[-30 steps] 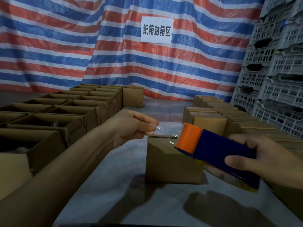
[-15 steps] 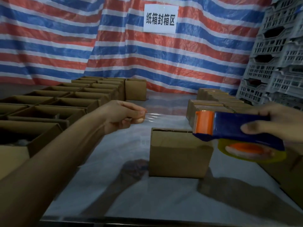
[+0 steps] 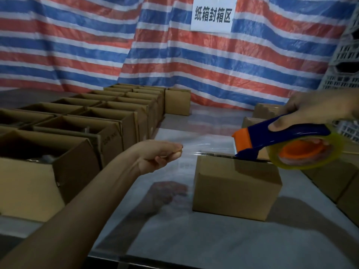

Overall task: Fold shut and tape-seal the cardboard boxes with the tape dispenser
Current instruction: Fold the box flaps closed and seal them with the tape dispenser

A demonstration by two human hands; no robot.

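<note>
At centre frame, left hand (image 3: 161, 156) pinches clear tape (image 3: 209, 148), right hand (image 3: 318, 111) grips tape dispenser (image 3: 281, 135) over cardboard box (image 3: 233, 189); slack risks a wrinkled, off-seam seal.

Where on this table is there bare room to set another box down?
Bare table lies in front of the middle box, toward the near edge, and in the lane behind it up to the tarp. Crowded: open boxes fill the left, closed boxes the right, and tape stretches above the middle box.
</note>
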